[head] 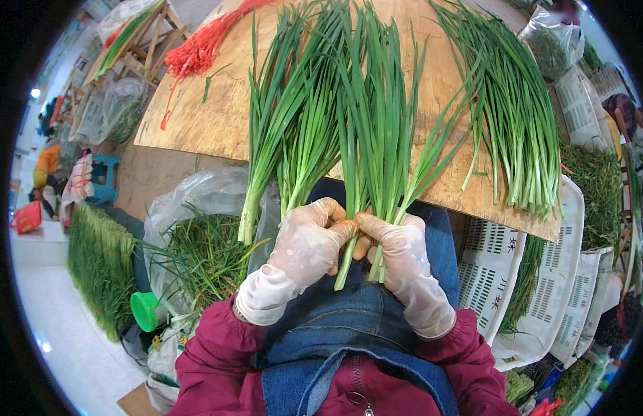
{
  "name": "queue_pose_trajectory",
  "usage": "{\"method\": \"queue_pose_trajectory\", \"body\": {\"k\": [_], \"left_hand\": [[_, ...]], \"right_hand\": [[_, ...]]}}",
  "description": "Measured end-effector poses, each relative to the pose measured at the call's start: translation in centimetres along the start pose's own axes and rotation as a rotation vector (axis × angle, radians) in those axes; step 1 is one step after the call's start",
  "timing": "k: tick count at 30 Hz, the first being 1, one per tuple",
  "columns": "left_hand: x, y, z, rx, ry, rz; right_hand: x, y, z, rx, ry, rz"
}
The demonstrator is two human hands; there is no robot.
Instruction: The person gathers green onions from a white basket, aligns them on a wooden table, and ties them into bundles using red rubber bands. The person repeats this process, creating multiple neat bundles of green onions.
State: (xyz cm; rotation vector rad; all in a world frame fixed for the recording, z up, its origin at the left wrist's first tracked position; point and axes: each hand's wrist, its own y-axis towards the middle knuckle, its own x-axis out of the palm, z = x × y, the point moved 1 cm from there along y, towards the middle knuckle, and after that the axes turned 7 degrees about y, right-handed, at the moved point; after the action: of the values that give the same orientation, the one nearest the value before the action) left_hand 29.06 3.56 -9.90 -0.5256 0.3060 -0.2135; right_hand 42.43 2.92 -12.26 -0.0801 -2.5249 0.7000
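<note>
My left hand [312, 238] and my right hand [401, 240], both in thin whitish gloves, meet over my lap just below the table edge. Between my left thumb and forefinger is a Chinese chive stalk [346, 264], its pale cut end hanging down. My right hand grips a few chives [388, 140], their leaves spread up over the board and their ends showing below my fingers. Left of these lies a loose bunch of chives [259, 192] overhanging the edge; some of its stalks pass behind my left hand, where their hold is hidden.
A larger chive pile [519, 130] lies on the wooden board [436, 177] at right, red plastic ties [196, 52] at left. A clear bag of trimmings [202, 255] stands below left, beside a green container [146, 311]. White plastic crates [553, 270] stand at right.
</note>
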Motion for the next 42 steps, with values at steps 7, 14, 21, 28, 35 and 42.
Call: {"method": "queue_pose_trajectory", "body": {"k": [7, 14, 21, 28, 35, 42], "left_hand": [[0.0, 0.2, -0.1, -0.034, -0.133, -0.059], [0.1, 0.2, -0.2, 0.032, -0.210, -0.012], [-1.4, 0.1, -0.6, 0.037, -0.253, 0.039], [-0.4, 0.1, 1.2, -0.087, -0.165, -0.097], [0.5, 0.9, 1.3, 0.018, -0.166, -0.048], [-0.9, 1.6, 0.0, 0.013, -0.105, 0.021]], "right_hand": [[-0.8, 0.5, -0.2, 0.046, -0.007, -0.039], [-0.5, 0.1, -0.4, -0.005, -0.039, 0.037], [-2.3, 0.6, -0.8, -0.055, 0.072, 0.103], [-0.8, 0.1, -0.3, -0.090, 0.047, 0.030], [-0.8, -0.1, 0.5, -0.153, 0.040, 0.083], [-1.3, -0.6, -1.7, -0.149, 0.026, 0.171]]}}
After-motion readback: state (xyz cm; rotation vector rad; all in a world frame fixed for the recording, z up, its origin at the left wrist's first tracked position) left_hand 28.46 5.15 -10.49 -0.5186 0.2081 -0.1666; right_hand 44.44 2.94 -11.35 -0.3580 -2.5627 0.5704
